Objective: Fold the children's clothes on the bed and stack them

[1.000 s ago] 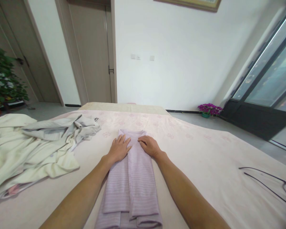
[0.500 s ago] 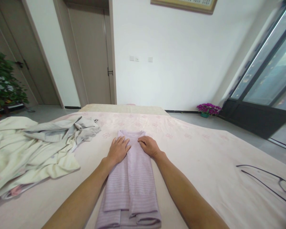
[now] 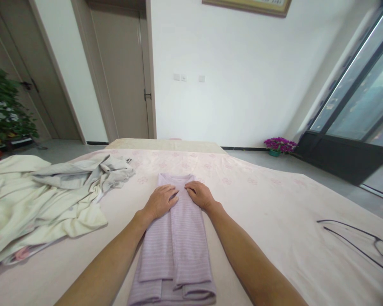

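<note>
A lilac striped knit top [image 3: 190,238] lies face down in a long, narrow fold in front of me, its neckline at the far end and its layered hem nearest me. My left hand [image 3: 162,200] rests on its upper left part, fingers stretched toward the middle and the thumb a little apart. Opposite it, my right hand [image 3: 201,195] lies on the upper right edge, fingertips touching the fabric just below the neckline. Both hands are open and press from above; the cloth directly beneath the palms is hidden.
Under the top is a pale pink flowered sheet [image 3: 258,212]. To the left sits a crumpled pile of cream and grey clothes [image 3: 57,199]. Black-framed glasses [image 3: 364,233] lie at the right. Beyond the far edge are a wall, doors and a pot of purple flowers [image 3: 279,145].
My left hand has slid slightly to the right across the top, and its fingers are less spread. The right hand and the top have stayed in place.
</note>
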A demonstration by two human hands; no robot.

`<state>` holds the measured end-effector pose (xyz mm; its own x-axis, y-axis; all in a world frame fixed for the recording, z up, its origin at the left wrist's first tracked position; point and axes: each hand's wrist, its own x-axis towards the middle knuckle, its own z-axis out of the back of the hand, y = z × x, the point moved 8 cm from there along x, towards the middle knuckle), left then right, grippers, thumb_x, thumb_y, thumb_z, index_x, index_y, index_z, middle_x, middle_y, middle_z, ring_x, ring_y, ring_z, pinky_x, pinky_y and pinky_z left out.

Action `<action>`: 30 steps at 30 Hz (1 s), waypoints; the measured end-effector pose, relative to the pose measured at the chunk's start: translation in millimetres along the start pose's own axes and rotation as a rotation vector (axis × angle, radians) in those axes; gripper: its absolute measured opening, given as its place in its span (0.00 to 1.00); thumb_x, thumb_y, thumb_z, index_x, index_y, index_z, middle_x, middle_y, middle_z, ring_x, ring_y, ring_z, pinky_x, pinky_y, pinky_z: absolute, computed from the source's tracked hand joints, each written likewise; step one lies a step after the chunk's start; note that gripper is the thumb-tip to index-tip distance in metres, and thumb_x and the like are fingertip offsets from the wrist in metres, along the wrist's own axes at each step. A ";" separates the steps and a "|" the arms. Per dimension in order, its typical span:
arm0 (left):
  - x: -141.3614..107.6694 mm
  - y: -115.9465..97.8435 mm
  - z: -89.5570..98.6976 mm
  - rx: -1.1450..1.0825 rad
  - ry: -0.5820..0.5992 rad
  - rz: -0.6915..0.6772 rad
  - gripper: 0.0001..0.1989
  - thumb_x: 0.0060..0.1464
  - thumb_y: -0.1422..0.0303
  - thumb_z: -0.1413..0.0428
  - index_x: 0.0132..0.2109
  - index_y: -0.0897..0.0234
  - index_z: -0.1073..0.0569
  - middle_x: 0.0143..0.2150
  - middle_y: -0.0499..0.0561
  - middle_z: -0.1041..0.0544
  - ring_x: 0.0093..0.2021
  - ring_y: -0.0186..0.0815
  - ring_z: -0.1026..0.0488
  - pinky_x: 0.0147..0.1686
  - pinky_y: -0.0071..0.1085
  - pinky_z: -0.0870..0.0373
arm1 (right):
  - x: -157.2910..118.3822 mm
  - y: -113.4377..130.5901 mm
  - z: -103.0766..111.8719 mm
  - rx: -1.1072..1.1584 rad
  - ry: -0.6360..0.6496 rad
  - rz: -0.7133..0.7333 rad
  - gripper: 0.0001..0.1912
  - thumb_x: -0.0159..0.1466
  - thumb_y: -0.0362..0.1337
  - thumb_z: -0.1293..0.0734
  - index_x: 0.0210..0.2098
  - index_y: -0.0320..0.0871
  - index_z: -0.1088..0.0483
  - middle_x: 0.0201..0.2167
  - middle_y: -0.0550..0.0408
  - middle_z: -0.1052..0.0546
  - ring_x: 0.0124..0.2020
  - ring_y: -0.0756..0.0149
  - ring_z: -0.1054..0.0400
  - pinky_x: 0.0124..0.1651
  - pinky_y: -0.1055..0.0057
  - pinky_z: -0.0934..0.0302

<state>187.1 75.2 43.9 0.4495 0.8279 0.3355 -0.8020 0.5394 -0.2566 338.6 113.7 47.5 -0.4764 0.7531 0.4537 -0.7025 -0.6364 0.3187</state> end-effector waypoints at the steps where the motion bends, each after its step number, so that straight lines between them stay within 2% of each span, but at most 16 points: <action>1: 0.4 0.5 -0.3 -0.011 -0.001 0.003 0.21 0.64 0.57 0.53 0.58 0.59 0.27 0.61 0.54 0.28 0.63 0.42 0.35 0.65 0.40 0.45 | 0.0 -0.2 -0.1 0.002 -0.003 0.001 0.13 0.67 0.34 0.38 0.45 0.47 0.23 0.47 0.53 0.21 0.50 0.63 0.29 0.58 0.65 0.39; 9: 1.5 7.0 -3.8 -0.031 -0.011 0.009 0.21 0.62 0.57 0.50 0.58 0.57 0.26 0.61 0.53 0.28 0.63 0.43 0.35 0.64 0.40 0.44 | -0.1 -2.6 -1.3 0.020 -0.024 0.006 0.13 0.66 0.34 0.38 0.45 0.46 0.23 0.47 0.54 0.21 0.50 0.64 0.29 0.58 0.66 0.39; 30: 1.2 5.0 -0.2 -0.011 -0.006 0.006 0.20 0.64 0.57 0.52 0.57 0.58 0.26 0.60 0.52 0.27 0.62 0.41 0.34 0.63 0.40 0.42 | 0.1 -3.4 -2.4 0.035 -0.014 0.015 0.13 0.67 0.35 0.39 0.45 0.46 0.23 0.47 0.54 0.21 0.50 0.64 0.29 0.58 0.67 0.39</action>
<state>183.7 78.9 42.9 0.4419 0.8303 0.3395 -0.8002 0.5360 -0.2691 339.7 116.3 44.4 -0.4792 0.7412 0.4701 -0.6760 -0.6533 0.3410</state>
